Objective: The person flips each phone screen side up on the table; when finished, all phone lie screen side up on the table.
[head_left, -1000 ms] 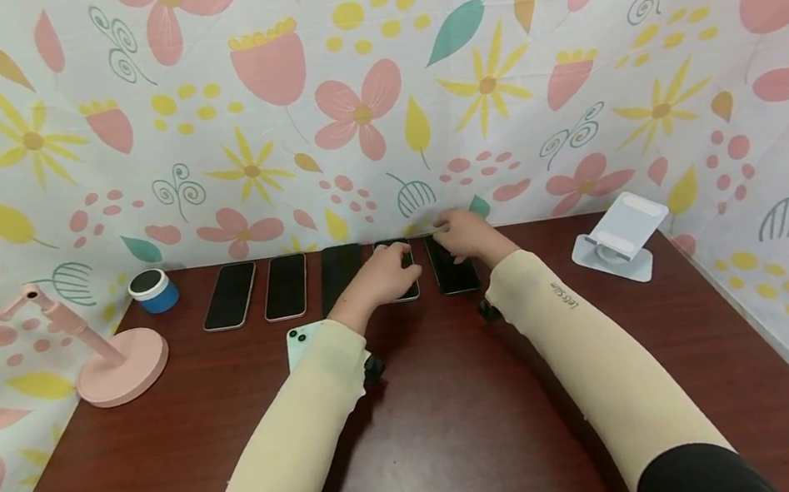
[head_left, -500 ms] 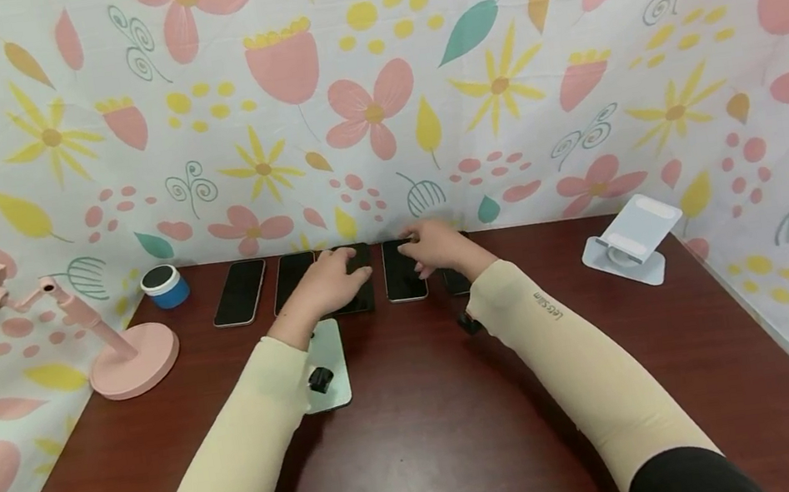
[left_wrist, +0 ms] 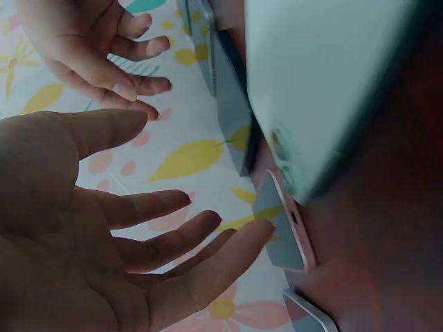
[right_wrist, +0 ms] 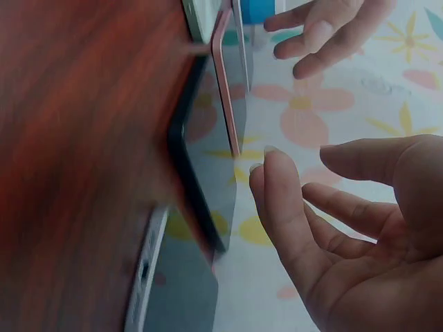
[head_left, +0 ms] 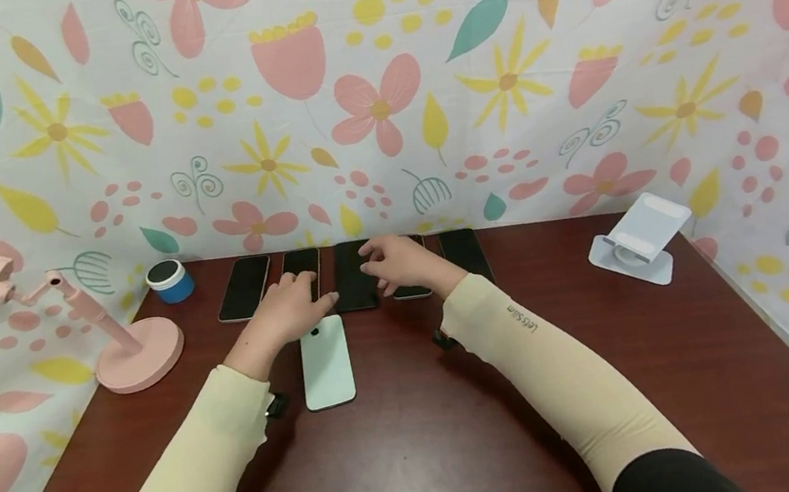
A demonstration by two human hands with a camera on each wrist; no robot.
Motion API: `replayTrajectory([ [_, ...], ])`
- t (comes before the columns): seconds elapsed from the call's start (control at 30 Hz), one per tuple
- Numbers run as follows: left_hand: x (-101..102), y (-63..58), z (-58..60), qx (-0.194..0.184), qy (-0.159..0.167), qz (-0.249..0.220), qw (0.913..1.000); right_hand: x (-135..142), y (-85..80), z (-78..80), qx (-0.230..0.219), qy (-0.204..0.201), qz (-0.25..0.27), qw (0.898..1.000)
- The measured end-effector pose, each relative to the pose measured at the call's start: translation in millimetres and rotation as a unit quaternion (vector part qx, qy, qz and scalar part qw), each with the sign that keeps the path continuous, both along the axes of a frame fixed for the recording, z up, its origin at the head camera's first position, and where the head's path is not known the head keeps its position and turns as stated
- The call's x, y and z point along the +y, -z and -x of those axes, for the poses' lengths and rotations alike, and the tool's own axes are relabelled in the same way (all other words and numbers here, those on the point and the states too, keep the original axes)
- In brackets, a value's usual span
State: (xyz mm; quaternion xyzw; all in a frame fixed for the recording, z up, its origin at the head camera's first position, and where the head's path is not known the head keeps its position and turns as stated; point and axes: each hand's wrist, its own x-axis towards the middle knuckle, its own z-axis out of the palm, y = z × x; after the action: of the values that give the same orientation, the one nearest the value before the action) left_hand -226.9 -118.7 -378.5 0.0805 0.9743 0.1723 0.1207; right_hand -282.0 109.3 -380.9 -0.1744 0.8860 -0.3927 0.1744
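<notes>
Several smartphones lie screen up in a row along the back of the table, among them a pink-edged phone (left_wrist: 294,228) and a thick black phone (head_left: 353,285). My left hand (head_left: 288,307) hovers over the pink-edged phone with fingers spread and loosely bent, holding nothing. Just below it lies a mint-green phone (head_left: 326,365), back side up, its camera end partly covered by the hand in the head view. My right hand (head_left: 400,264) is above the black phone and the silver-edged phone (head_left: 412,291), fingers loosely bent with nothing between them. In the right wrist view its fingertips are apart from the black phone (right_wrist: 197,187).
At the left stand a pink phone holder (head_left: 141,355) with a jointed arm and a blue jar (head_left: 173,285) with a dark top. A white folding stand (head_left: 639,238) is at the back right. Patterned cloth (head_left: 374,97) hangs directly behind the phones.
Both hands have moved left along the row, the left from the fourth phone to the second, the right from the last phone to the third and fourth. The mint-green phone is now mostly uncovered.
</notes>
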Motion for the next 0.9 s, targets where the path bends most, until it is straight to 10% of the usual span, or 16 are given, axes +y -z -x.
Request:
replayTrajectory([
  [0.57, 7, 23.6, -74.4, 0.053, 0.027, 0.066, 0.996, -52, 16.4, -17.3, -0.004, -0.119, -0.072, 0.99],
  [0.9, 15, 25.9, -98.3, 0.076, 0.044, 0.091, 0.992, -64, 19.1, -21.2, 0.011, -0.134, -0.107, 0.985],
])
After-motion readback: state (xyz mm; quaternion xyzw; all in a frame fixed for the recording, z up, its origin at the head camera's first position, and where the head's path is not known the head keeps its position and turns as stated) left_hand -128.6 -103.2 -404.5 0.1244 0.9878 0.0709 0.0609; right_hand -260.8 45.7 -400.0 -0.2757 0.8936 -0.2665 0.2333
